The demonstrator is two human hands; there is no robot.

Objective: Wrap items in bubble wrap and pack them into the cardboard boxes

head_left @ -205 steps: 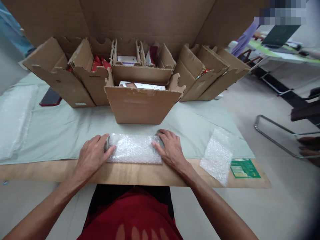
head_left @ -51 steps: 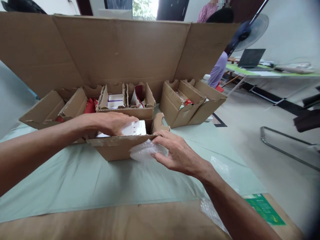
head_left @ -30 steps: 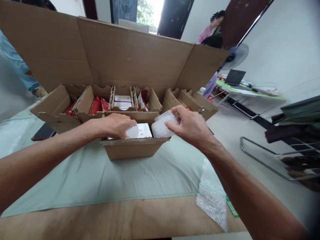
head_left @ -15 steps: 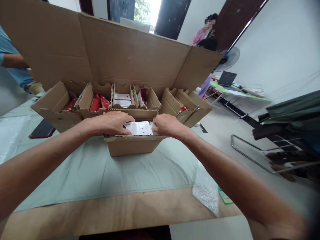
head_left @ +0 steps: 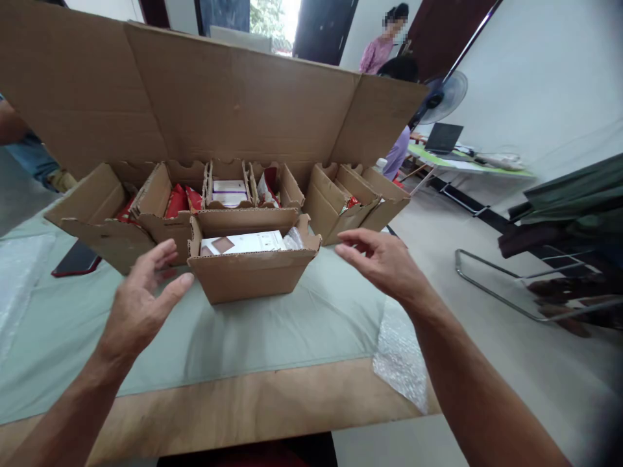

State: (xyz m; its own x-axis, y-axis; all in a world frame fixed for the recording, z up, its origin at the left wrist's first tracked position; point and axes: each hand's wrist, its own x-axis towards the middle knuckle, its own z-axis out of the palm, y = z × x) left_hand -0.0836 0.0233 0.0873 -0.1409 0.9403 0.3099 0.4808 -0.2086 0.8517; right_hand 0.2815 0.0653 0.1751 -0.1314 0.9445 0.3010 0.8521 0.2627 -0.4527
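Observation:
An open-topped cardboard box (head_left: 253, 279) stands on the cloth-covered table in front of me. Inside it lie a white printed carton (head_left: 257, 242) and some clear plastic wrap (head_left: 293, 239) at its right end. My left hand (head_left: 148, 292) hovers just left of the box, fingers spread and holding nothing. Off the box's right end, my right hand (head_left: 377, 256) is also empty, its fingers partly curved and apart from the thumb. Behind stands a row of similar cardboard boxes; one holds white cartons with a purple stripe (head_left: 230, 192), and others hold red packets (head_left: 176, 202).
A tall cardboard panel (head_left: 243, 97) rises behind the boxes. A dark phone (head_left: 76, 258) lies at left, bubble wrap (head_left: 402, 353) at the right table edge. A fan (head_left: 445, 97), a laptop (head_left: 444, 139) and a metal-framed rack (head_left: 501, 292) are at right. Other people are in the background.
Both hands have let go of the white carton and plastic inside the box and moved outward, the left to the left and the right to the right. The box stays on the table.

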